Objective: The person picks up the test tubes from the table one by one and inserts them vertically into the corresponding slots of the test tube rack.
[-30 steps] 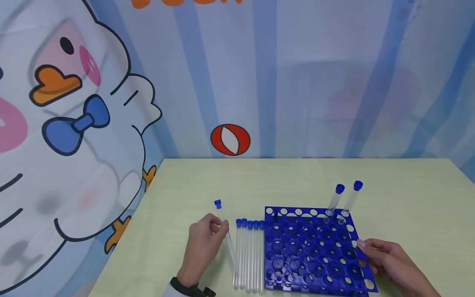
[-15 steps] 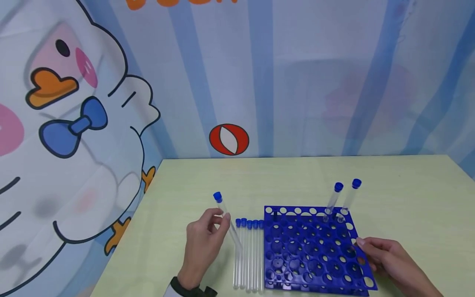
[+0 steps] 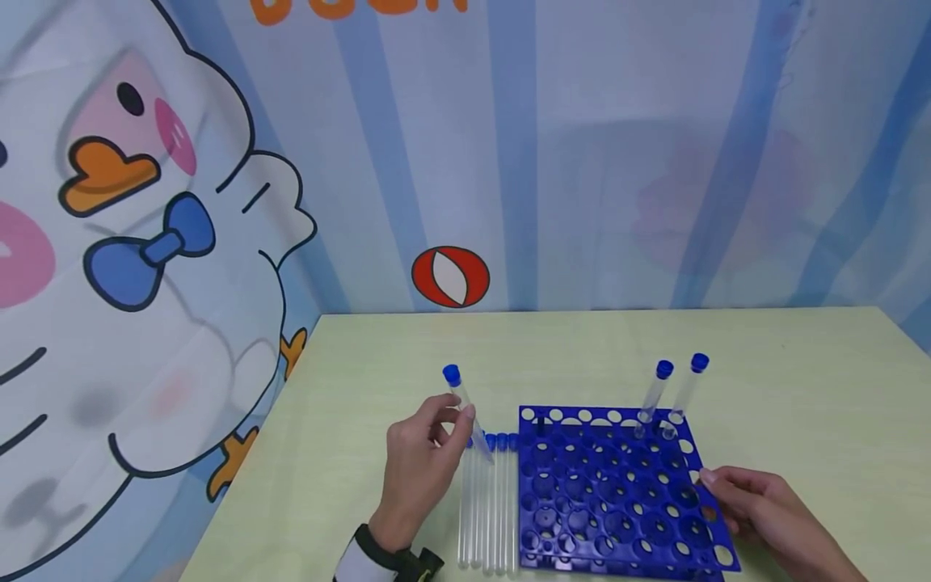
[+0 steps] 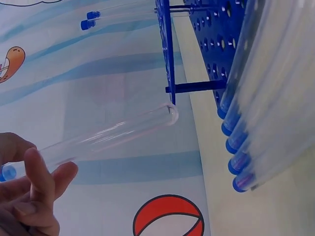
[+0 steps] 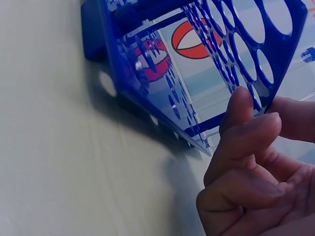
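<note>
My left hand [image 3: 424, 469] pinches a clear test tube [image 4: 113, 137] with a blue cap, near its capped end. The tube is tilted, its rounded bottom pointing toward the rack side, above the lying tubes. With thumb and fingers my right hand [image 3: 774, 513] grips the right edge of the blue test tube rack [image 3: 534, 465]. In the right wrist view the fingers [image 5: 241, 105] lie at the edge of the rack's upper plate [image 5: 278, 81]. Two capped tubes [image 3: 656, 394] stand leaning in holes at the rack's back right corner.
Several capped tubes [image 3: 486, 509] lie side by side on the table [image 3: 349, 380], directly left of the rack. Behind the table hangs a blue-striped cloth [image 3: 596, 194] with a cartoon duck and a red ball printed on it.
My left hand has lifted the test tube up from beside the lying tubes and carried it rightward over their caps. The right hand stays at the rack's edge.
</note>
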`<state>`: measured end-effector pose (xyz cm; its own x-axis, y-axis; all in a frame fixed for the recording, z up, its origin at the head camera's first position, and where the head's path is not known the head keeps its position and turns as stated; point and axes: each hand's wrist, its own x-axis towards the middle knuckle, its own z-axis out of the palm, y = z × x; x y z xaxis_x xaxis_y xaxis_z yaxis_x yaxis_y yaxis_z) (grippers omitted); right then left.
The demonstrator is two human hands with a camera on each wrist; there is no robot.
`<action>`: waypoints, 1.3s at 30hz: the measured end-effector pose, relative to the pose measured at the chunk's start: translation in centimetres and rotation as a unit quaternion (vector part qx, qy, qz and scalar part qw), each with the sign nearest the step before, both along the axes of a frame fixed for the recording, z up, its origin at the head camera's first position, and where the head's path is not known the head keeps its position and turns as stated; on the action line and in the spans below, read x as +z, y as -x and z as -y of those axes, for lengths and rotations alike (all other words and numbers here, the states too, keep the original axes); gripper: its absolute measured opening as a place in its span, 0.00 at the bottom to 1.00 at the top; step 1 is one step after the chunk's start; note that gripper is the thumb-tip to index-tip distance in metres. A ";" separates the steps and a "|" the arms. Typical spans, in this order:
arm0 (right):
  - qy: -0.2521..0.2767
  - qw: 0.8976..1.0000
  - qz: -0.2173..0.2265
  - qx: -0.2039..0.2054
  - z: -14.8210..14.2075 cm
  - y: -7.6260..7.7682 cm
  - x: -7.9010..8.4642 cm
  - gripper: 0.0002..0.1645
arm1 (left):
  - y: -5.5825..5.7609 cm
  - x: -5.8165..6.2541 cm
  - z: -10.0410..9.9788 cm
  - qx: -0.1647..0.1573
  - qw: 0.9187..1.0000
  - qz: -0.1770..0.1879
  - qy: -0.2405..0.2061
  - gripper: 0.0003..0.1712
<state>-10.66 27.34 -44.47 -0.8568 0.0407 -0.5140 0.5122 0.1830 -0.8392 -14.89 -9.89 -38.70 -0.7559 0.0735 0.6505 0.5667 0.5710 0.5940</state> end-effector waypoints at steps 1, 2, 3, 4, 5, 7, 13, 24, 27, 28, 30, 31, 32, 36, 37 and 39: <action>0.000 1.000 -0.003 0.002 -0.1 -0.1 -0.1 0.22 | 0.1 0.1 -0.3 -0.004 1.000 -0.005 -0.002 0.09; 0.002 1.000 -0.004 0.000 -0.1 -0.2 -0.1 0.21 | 0.2 0.3 -0.6 -0.009 1.000 -0.010 -0.006 0.09; 0.001 1.000 -0.003 -0.005 -0.2 -0.2 -0.1 0.21 | 0.3 0.4 -0.9 -0.014 1.000 -0.015 -0.009 0.09; 0.003 1.000 -0.006 -0.006 -0.2 -0.2 -0.2 0.21 | 0.4 0.5 -1.3 -0.020 1.000 -0.018 -0.012 0.09; 0.005 1.000 -0.007 -0.009 -0.3 -0.2 -0.3 0.20 | 0.5 0.7 -1.6 -0.026 0.999 -0.020 -0.016 0.09; 0.008 1.000 -0.008 -0.014 -0.3 -0.3 -0.3 0.19 | 0.6 0.9 -2.3 -0.039 0.999 -0.021 -0.022 0.09; 0.018 1.000 -0.017 -0.012 -0.5 -0.6 -0.6 0.18 | 1.2 1.2 -4.8 -0.069 0.997 -0.017 -0.020 0.11; 0.042 0.998 -0.042 0.007 -0.1 -1.0 -0.8 0.21 | 2.3 0.8 -9.1 -0.116 0.992 -0.026 -0.033 0.11; 0.045 0.998 -0.042 0.017 0.0 -1.1 -0.8 0.22 | 2.8 0.7 -10.1 -0.125 0.991 -0.025 -0.038 0.11; 0.045 0.998 -0.043 0.020 0.1 -1.1 -0.8 0.22 | 2.9 0.6 -10.4 -0.126 0.991 -0.023 -0.039 0.11; 0.044 0.998 -0.047 0.022 0.2 -1.1 -0.7 0.23 | 3.2 0.5 -11.0 -0.129 0.991 -0.022 -0.040 0.12; 0.044 0.998 -0.049 0.024 0.2 -1.1 -0.7 0.23 | 3.3 0.5 -11.3 -0.130 0.990 -0.021 -0.042 0.12; 0.046 0.997 -0.052 0.025 0.3 -1.1 -0.7 0.23 | 3.5 0.4 -11.6 -0.132 0.990 -0.021 -0.044 0.12; 0.052 0.996 -0.064 0.025 0.3 -1.2 -0.6 0.22 | 3.8 0.1 -12.7 -0.148 0.987 -0.020 -0.059 0.12; 0.052 0.996 -0.067 0.025 0.3 -1.2 -0.6 0.22 | 3.9 0.0 -12.9 -0.150 0.987 -0.020 -0.060 0.12; 0.051 0.996 -0.071 0.024 0.2 -1.2 -0.7 0.22 | 4.0 0.0 -13.2 -0.155 0.986 -0.020 -0.059 0.12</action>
